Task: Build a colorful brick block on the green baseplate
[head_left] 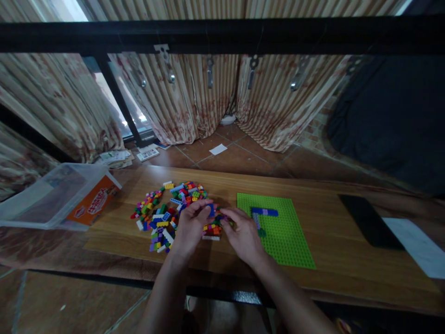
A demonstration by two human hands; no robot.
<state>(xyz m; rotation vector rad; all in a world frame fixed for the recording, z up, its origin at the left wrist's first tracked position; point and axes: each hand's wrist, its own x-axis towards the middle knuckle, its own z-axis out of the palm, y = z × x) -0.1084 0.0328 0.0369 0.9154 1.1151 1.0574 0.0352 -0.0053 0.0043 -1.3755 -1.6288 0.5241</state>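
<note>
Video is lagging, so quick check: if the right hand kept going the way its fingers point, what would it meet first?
Likely the blue brick held by the left hand; the right hand points left at it, just above the brick pile. Depth is unclear.

One head-worn camera looks forward and down, close over the table (323, 208) (edges seemingly bowed).

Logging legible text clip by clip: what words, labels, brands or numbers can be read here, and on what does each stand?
Orange label on the bin: white lettering and a small logo, too blurred to read.
Floor papers: print too small to read.
Bricks, baseplate, white sheet: no text visible.
Nothing here can be quoted.
</note>
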